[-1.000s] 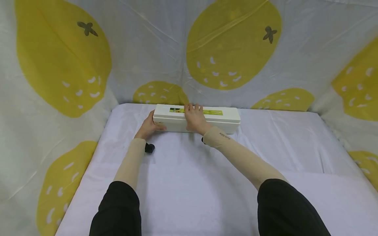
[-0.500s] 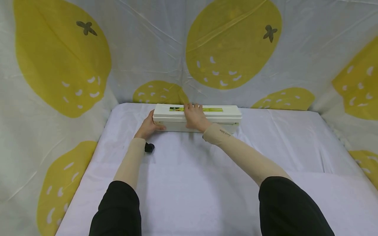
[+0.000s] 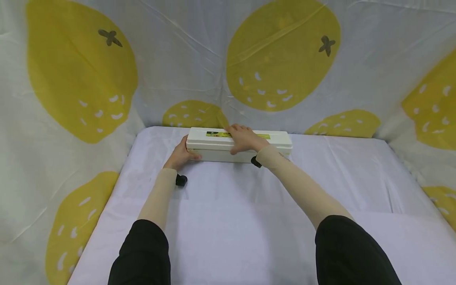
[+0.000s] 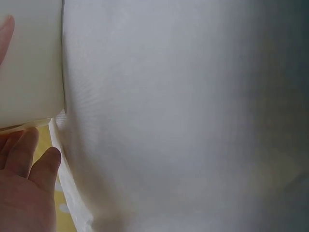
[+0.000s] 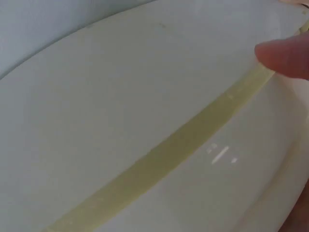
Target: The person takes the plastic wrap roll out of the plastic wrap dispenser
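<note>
A long white lidded box (image 3: 213, 155) lies crosswise near the back of the white-covered table, with a yellow-green label (image 3: 264, 136) along its lid (image 3: 278, 139). My left hand (image 3: 179, 154) grips its left end, thumb on the front face and fingers round the end. In the left wrist view the fingers (image 4: 21, 162) lie against the box end (image 4: 31, 63). Across the lid rests my right hand (image 3: 246, 139), fingers reaching to its rear edge. In the right wrist view the thumb (image 5: 285, 58) touches a yellowish strip (image 5: 188, 137) running lengthwise along the box.
Behind the table hangs a white cloth (image 3: 185, 59) printed with large yellow fruit, which also covers both sides. A white sheet (image 3: 221, 237) covers the table. A small black device (image 3: 181, 180) sits at the left wrist, another (image 3: 255, 161) at the right.
The right hand has turned and its wrist has shifted right, with the thumb now showing at the lid's front edge. The left hand keeps its hold; the box has stayed in place.
</note>
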`<action>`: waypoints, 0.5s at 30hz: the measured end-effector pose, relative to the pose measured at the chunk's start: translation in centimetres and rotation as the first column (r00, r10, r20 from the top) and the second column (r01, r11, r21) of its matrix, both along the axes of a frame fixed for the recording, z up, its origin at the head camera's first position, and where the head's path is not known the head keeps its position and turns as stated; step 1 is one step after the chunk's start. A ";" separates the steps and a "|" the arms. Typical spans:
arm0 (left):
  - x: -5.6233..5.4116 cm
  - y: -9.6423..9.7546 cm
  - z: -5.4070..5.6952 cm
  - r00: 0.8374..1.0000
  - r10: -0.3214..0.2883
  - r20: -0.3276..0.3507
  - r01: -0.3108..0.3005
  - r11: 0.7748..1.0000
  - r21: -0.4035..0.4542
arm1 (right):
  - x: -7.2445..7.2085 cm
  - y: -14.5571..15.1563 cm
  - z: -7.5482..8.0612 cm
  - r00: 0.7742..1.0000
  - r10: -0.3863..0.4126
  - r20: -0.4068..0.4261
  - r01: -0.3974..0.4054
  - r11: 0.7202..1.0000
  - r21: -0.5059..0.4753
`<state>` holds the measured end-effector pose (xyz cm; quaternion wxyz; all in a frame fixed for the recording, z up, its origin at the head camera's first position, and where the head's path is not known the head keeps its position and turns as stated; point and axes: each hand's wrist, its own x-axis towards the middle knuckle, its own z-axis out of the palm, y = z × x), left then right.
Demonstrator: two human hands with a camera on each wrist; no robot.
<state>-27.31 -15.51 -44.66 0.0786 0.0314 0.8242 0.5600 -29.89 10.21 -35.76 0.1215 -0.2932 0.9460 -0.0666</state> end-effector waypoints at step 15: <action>0.2 0.1 0.2 1.000 -0.004 0.000 0.004 1.000 -0.010 | -1.5 1.4 -0.5 0.992 0.002 0.123 0.011 0.995 -0.101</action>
